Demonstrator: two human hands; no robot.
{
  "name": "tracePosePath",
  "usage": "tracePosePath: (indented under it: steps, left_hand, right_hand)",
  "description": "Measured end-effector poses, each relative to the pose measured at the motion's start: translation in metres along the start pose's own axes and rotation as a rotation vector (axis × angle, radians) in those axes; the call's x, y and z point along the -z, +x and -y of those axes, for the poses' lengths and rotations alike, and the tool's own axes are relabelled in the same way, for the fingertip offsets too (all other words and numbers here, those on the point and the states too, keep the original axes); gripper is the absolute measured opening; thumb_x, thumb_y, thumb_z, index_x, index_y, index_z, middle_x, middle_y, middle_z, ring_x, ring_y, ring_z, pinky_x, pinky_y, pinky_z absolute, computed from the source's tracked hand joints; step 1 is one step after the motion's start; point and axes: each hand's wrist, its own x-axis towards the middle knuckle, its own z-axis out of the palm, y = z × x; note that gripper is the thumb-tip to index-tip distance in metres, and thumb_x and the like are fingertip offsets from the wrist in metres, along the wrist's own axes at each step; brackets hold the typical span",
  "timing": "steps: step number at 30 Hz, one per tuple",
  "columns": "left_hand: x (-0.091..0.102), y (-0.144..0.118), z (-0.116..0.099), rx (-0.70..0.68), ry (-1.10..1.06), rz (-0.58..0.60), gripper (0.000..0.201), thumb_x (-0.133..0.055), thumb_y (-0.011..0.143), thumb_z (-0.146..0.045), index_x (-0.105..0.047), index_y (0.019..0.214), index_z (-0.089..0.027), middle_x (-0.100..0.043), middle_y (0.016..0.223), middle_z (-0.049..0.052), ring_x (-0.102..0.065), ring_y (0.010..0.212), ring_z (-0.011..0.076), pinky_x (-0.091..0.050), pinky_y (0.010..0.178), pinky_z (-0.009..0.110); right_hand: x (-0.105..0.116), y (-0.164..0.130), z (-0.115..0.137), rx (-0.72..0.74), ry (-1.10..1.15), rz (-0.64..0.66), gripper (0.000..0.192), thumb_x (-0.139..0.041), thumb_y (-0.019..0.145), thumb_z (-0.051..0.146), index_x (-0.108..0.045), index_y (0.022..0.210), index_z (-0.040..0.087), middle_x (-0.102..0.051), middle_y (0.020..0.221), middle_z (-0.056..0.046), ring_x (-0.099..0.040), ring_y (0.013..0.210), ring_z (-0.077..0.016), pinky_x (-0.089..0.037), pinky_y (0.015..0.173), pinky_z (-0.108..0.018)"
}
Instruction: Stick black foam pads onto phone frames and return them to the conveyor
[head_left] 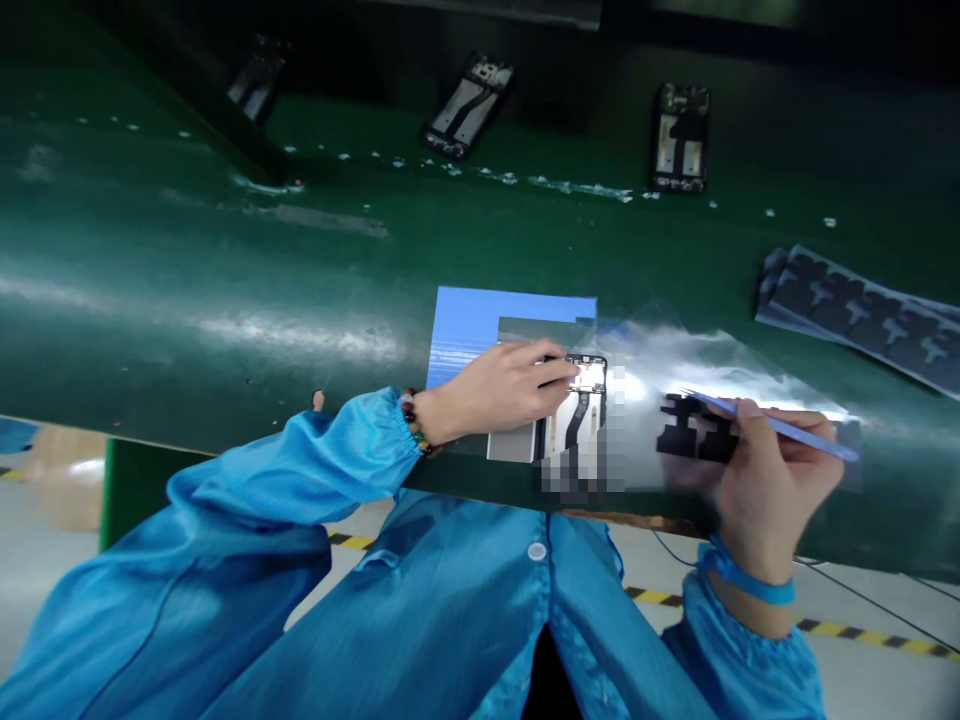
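In front of me an opened phone body (598,412) lies on the green bench, its lower part pixelated. My left hand (517,385) reaches over its upper left side, fingers bent and fingertips on its edge. Blue tweezers (802,433) are pinched in my right hand (776,480). Their tips point left, at the top edge of a black die-cut sticker (686,425) on a clear film sheet (637,440); I cannot tell whether they grip it. Part of the sticker is hidden by my right fingers. Under my left hand are a blue sheet (469,325) and a grey plate (517,328).
Three more opened phone bodies lie at the back: one left (257,80), one in the middle (469,105), one right (681,138). A stack of sticker sheets (862,315) sits on the right. A dark post (225,130) meets the green bench (300,290) at back left.
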Motion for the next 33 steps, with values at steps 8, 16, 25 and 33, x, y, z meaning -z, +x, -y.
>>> tracePosePath:
  steps: [8,16,25,33]
  left_hand:
    - [-0.005,0.039,-0.029,-0.173,-0.134,0.020,0.018,-0.063,0.111,-0.031,-0.077,0.108,-0.020,-0.079,0.130,0.003,-0.071,0.118,0.0200,-0.055,0.106,0.038]
    - [-0.021,0.064,-0.051,-0.194,-0.233,0.197,0.058,-0.061,0.103,-0.072,-0.073,0.122,-0.017,-0.072,0.142,0.015,-0.067,0.129,0.0309,-0.049,0.112,0.046]
    - [-0.007,0.049,-0.036,-0.090,-0.387,0.218,0.053,-0.057,0.109,-0.063,-0.068,0.133,-0.016,-0.066,0.155,0.014,-0.058,0.146,0.0297,-0.040,0.127,0.049]
    - [0.015,0.020,0.017,0.319,-0.460,0.166,0.030,-0.076,0.101,-0.029,-0.065,0.129,-0.022,-0.076,0.133,0.007,-0.065,0.122,0.0255,-0.041,0.107,0.041]
  right_hand:
    - [0.020,-0.013,0.013,0.008,-0.020,0.006,0.038,-0.096,0.083,0.037,-0.062,0.095,0.025,-0.079,0.091,0.002,-0.083,0.100,-0.0259,-0.058,0.120,-0.058]
    - [0.042,-0.001,-0.001,-0.017,-0.168,0.071,0.044,-0.099,0.076,0.040,-0.061,0.089,0.023,-0.080,0.090,-0.001,-0.082,0.094,-0.0240,-0.061,0.114,-0.055]
    - [0.024,0.007,0.003,-0.071,0.142,0.031,0.040,-0.097,0.074,0.027,-0.058,0.082,0.028,-0.071,0.077,0.002,-0.080,0.083,-0.0224,-0.069,0.088,-0.040]
    - [-0.029,-0.031,0.017,-0.107,0.124,0.188,0.043,-0.096,0.080,0.030,-0.054,0.085,0.024,-0.077,0.085,0.002,-0.082,0.090,-0.0212,-0.067,0.099,-0.043]
